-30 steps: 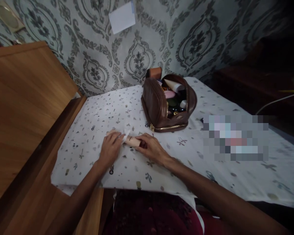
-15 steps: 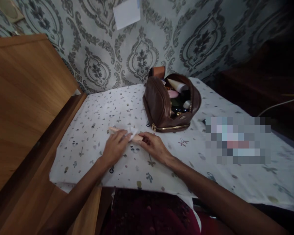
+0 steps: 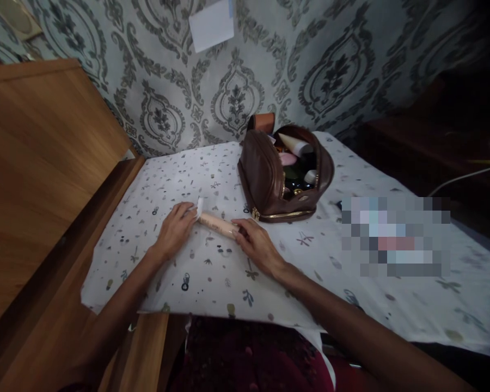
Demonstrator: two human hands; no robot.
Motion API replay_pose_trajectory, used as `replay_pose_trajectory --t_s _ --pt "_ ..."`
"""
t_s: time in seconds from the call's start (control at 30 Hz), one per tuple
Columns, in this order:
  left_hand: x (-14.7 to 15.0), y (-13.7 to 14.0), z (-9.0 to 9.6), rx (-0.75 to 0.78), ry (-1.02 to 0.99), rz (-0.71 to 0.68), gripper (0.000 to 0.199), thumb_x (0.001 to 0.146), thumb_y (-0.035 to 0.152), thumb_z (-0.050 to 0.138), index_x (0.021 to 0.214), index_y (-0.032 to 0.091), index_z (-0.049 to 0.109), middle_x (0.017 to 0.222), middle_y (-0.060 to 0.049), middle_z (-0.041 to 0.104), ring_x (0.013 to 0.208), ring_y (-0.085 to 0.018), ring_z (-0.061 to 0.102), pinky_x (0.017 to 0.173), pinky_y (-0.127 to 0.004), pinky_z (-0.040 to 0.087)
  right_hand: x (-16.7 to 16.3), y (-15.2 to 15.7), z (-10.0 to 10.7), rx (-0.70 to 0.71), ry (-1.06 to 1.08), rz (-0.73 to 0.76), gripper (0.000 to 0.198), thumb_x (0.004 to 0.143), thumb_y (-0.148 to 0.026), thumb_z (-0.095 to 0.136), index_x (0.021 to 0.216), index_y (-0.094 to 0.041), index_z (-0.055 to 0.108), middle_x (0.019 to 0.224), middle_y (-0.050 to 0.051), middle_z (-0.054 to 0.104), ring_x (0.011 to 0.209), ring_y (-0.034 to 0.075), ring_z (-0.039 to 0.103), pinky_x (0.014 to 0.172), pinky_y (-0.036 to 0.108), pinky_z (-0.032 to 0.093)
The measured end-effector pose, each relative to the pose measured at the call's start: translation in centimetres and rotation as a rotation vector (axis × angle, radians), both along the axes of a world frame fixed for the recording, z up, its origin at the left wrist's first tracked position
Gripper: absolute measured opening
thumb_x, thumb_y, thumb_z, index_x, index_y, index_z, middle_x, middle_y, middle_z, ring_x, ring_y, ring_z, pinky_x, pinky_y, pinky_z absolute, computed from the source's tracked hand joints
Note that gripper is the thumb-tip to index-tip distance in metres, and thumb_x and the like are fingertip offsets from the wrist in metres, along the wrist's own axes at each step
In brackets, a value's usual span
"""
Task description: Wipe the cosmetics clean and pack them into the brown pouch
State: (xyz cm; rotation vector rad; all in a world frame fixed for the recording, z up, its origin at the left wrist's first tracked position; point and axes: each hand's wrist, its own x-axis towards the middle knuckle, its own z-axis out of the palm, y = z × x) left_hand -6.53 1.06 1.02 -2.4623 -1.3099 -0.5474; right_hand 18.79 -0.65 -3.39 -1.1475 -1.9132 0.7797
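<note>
A slim peach-coloured cosmetic tube [image 3: 217, 224] with faint lettering lies slantwise just over the patterned cloth. My right hand [image 3: 255, 242] is closed on its right end, thumb and fingers pinching it. At the opposite end, my left hand [image 3: 175, 228] has its fingers bent round a small piece of white tissue [image 3: 200, 206], which touches the tube's tip. Part of the tissue is hidden under those fingers. Just beyond my right hand stands a brown toiletry bag [image 3: 263, 171], its zip undone and several tubes and bottles showing inside.
A white printed cloth [image 3: 163, 185] covers the table. At the right, a blurred-out pixelated patch [image 3: 396, 234] hides some item. A wooden cabinet panel [image 3: 36, 141] rises at the left. Patterned wallpaper is behind, with a white paper [image 3: 212, 26]. A pale cable [image 3: 465, 177] runs at far right.
My left hand has slid left along the tube with the tissue, from its middle to its left end, baring the lettering. My right hand has stayed on the right end.
</note>
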Motion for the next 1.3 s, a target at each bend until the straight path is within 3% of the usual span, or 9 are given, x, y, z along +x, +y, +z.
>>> replay_pose_trajectory --t_s 0.17,0.33,0.4,0.53,0.73,0.83,0.97,1.17,1.3 --pt "1.6 -0.5 -0.1 -0.031 -0.035 -0.053 0.025 0.099 0.019 0.041 0.116 0.015 0.060 0.121 -0.013 0.059 0.116 -0.026 0.053 0.097 -0.043 0.052 -0.4 -0.1 0.2 -0.017 -0.023 -0.055 0.037 0.078 -0.013 0.063 0.114 -0.019 0.063 0.096 0.006 0.057 0.076 0.017 0.055 0.071 0.031 0.048" --pt "5.6 -2.8 -1.0 -0.038 0.039 -0.235 0.031 0.099 0.017 0.040 0.126 0.014 0.055 0.127 -0.015 0.058 0.123 -0.027 0.051 0.102 -0.045 0.049 -0.2 0.1 0.7 -0.005 -0.017 -0.035 0.010 0.081 -0.020 0.061 0.090 -0.017 0.065 0.082 0.004 0.058 0.073 0.018 0.054 0.069 0.030 0.045" --pt "6.1 -3.0 -1.1 -0.052 0.063 -0.254 0.031 0.099 0.017 0.039 0.126 0.014 0.055 0.129 -0.015 0.057 0.125 -0.027 0.050 0.102 -0.045 0.048 -0.1 0.1 0.8 -0.036 -0.013 -0.028 0.007 0.082 -0.022 0.060 0.084 -0.016 0.065 0.078 0.004 0.060 0.070 0.017 0.054 0.067 0.030 0.044" --pt "4.1 -1.5 -1.2 -0.069 -0.010 -0.180 0.029 0.099 0.018 0.041 0.121 0.013 0.058 0.124 -0.015 0.059 0.119 -0.026 0.053 0.100 -0.043 0.050 0.1 0.1 1.1 -0.079 0.016 -0.038 0.022 0.085 -0.031 0.060 0.100 -0.016 0.066 0.079 0.003 0.063 0.068 0.017 0.055 0.064 0.029 0.044" --pt "-0.3 0.9 -1.8 -0.169 -0.157 0.083 0.026 0.098 0.022 0.042 0.115 0.016 0.060 0.118 -0.011 0.061 0.112 -0.024 0.055 0.095 -0.041 0.052 0.3 0.0 1.4 -0.058 -0.011 -0.042 0.023 0.090 -0.031 0.052 0.101 -0.015 0.065 0.079 0.004 0.061 0.069 0.018 0.056 0.067 0.030 0.045" --pt "-0.6 0.7 -2.1 -0.172 -0.163 0.111 0.026 0.098 0.020 0.041 0.113 0.014 0.061 0.115 -0.012 0.061 0.109 -0.024 0.055 0.093 -0.041 0.052 0.3 0.0 1.2 -0.039 -0.024 -0.063 0.023 0.088 -0.028 0.056 0.105 -0.015 0.066 0.089 0.007 0.059 0.074 0.019 0.057 0.070 0.032 0.048" --pt "0.9 -0.4 -2.5 -0.152 -0.161 0.119 0.026 0.097 0.021 0.042 0.116 0.015 0.060 0.119 -0.013 0.058 0.113 -0.026 0.053 0.095 -0.043 0.051 0.2 0.2 0.6 -0.021 -0.006 -0.058 0.040 0.076 -0.018 0.067 0.116 -0.018 0.063 0.093 0.005 0.059 0.081 0.020 0.059 0.078 0.035 0.050" --pt "5.1 -3.0 -2.7 -0.106 -0.087 -0.082 0.034 0.099 0.020 0.038 0.130 0.018 0.052 0.128 -0.014 0.054 0.120 -0.028 0.051 0.096 -0.044 0.050 -0.1 0.3 0.5 -0.038 0.062 -0.099 0.024 0.077 -0.022 0.064 0.101 -0.018 0.067 0.082 0.003 0.063 0.069 0.017 0.057 0.068 0.031 0.048" --pt "6.4 -3.3 -2.4 0.026 0.010 -0.210 0.036 0.097 0.012 0.042 0.131 0.015 0.051 0.132 -0.017 0.054 0.126 -0.029 0.048 0.102 -0.045 0.044 -0.1 0.3 1.4 -0.174 0.194 -0.082 0.017 0.077 -0.032 0.061 0.083 -0.017 0.066 0.069 0.000 0.061 0.063 0.015 0.054 0.060 0.027 0.044"
